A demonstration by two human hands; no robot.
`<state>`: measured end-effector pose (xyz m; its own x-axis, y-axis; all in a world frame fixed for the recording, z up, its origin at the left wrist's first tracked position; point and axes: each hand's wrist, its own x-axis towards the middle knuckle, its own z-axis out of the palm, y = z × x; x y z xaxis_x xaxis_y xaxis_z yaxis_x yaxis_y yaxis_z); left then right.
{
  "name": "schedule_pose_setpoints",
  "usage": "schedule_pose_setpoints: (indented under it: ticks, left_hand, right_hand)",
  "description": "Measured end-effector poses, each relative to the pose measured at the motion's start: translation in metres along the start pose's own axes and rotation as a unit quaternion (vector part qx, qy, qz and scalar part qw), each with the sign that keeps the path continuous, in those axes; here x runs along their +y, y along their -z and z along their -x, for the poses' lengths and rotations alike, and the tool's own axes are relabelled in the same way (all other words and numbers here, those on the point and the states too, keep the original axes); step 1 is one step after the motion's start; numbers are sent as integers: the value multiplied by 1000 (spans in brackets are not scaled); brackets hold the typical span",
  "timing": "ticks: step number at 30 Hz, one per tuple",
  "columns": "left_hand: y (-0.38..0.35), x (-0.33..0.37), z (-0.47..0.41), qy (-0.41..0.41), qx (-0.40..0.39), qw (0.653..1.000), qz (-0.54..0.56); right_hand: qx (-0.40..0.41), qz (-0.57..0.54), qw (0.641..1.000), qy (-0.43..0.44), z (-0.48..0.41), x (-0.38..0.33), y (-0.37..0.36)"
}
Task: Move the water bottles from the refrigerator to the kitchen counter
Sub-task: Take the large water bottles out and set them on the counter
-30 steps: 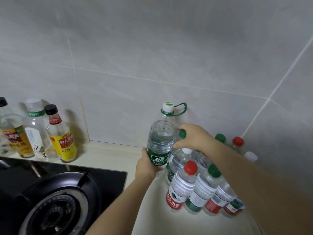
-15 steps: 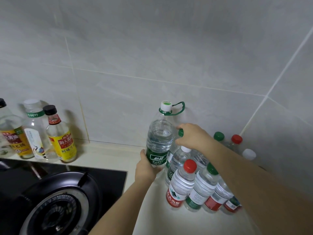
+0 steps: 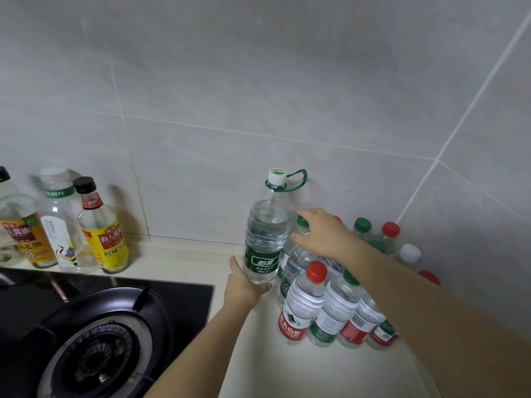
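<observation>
Loosened from the curl it held half a second ago, the person's right hand [image 3: 324,234] now reaches with fingers [image 3: 300,211] apart and nearly straight toward the right flank of the tall clear plastic water bottle with a green label and white cap [image 3: 265,234]. The left hand [image 3: 244,285] has barely shifted and grips that bottle low down, thumb on its left side, fingers curled round the near edge of its base. The bottle stands upright, long axis vertical, at the back of the pale kitchen counter [image 3: 273,369] near the grey tiled wall [image 3: 258,81], just left of a tight cluster of small clear water bottles with red, green and white caps [image 3: 330,305]. The left hand hides the base, so whether it rests fully on the counter cannot be told. The right hand hovers over a green-capped small bottle [image 3: 301,221] in that cluster, and contact with either bottle is unclear. Placement looks nearly finished: the left hand, the only one holding, would let go and draw back on the side of the black gas hob [image 3: 100,326], away from the crowded bottles on the right, which a careless brush could topple.
</observation>
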<state>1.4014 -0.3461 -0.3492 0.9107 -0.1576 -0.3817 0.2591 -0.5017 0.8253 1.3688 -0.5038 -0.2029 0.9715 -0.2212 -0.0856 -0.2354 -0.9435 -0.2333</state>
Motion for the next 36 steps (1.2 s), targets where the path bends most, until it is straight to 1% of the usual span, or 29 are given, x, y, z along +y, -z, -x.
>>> schedule_pose_setpoints:
  ticks: [3, 7, 11, 14, 18, 22, 26, 29, 31, 34, 36]
  left_hand:
    - [20, -8, 19, -50, 6, 992, -113]
    - [46, -20, 44, -126, 17, 954, -272]
    - [46, -27, 56, -161, -39, 912, -376]
    - [37, -30, 54, -175, -64, 884, -429]
    - [33, -26, 58, -196, -62, 868, -452]
    - [53, -24, 70, -217, -37, 857, -467]
    - [92, -22, 96, -243, 10, 834, -496]
    - [122, -21, 125, -253, 64, 823, -505]
    - [142, -24, 150, -261, 95, 826, -491]
    - [167, -39, 193, -272, 150, 847, -432]
    - [179, -55, 226, -255, 175, 860, -406]
  right_hand:
    - [-4, 1, 1000, -5, 15, 3, -2]
    - [-36, 36, 999, -13, 34, -1, -4]
    - [-55, 63, 995, -49, 36, -9, -9]
    - [-68, 71, 993, -66, 36, -9, -11]
    - [-75, 71, 992, -75, 33, -8, -13]
    - [-46, 47, 995, -73, 46, -10, -14]
    - [2, 68, 997, -37, 78, -20, -17]
    - [27, 85, 996, 2, 106, -36, -19]
    - [40, 100, 994, 28, 125, -49, -21]
    - [50, 128, 988, 67, 154, -71, -27]
    - [53, 114, 987, 96, 173, -87, -32]
